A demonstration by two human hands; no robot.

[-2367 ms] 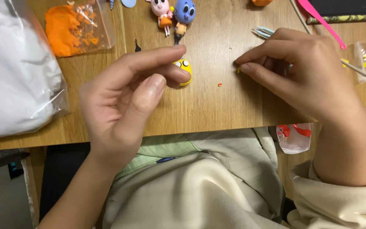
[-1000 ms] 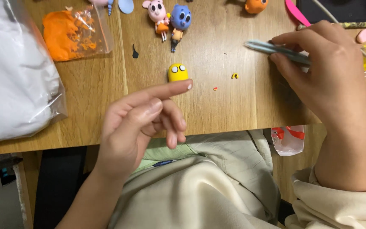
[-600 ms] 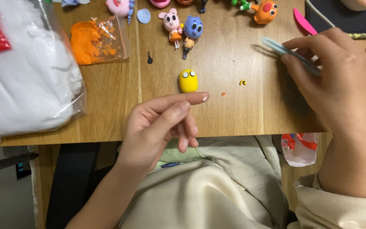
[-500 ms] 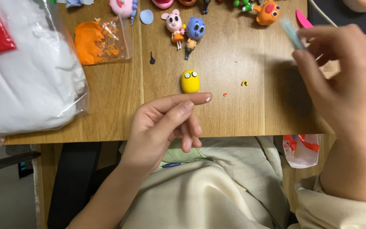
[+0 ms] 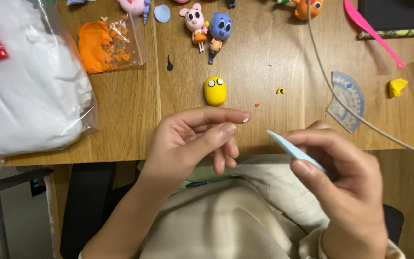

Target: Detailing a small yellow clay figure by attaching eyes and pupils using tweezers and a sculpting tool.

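Landmark: yellow clay figure (image 5: pixel 215 90) with two white eyes, lying on the desk (image 5: pixel 274 52). Left hand (image 5: pixel 192 139) just below it, at the desk edge, palm up, fingers loosely spread, index stretched out with a tiny white dot on its tip; grips nothing. Right hand (image 5: pixel 341 182) lower right of the figure, off the desk edge, thumb and fingers pinching a pale blue tool (image 5: pixel 293 149); only its pointed end shows, the rest is hidden in the hand. Right of the figure: small yellow crumb (image 5: pixel 280 90), clear protractor (image 5: pixel 347 98), thin cable (image 5: pixel 322 72). Above: pink and blue toy figures (image 5: pixel 207 24). Upper left: bag of orange clay (image 5: pixel 106 43). Far left: big white bag (image 5: pixel 25 91), cut off by the frame. An orange figure at the top edge is partly cut off.
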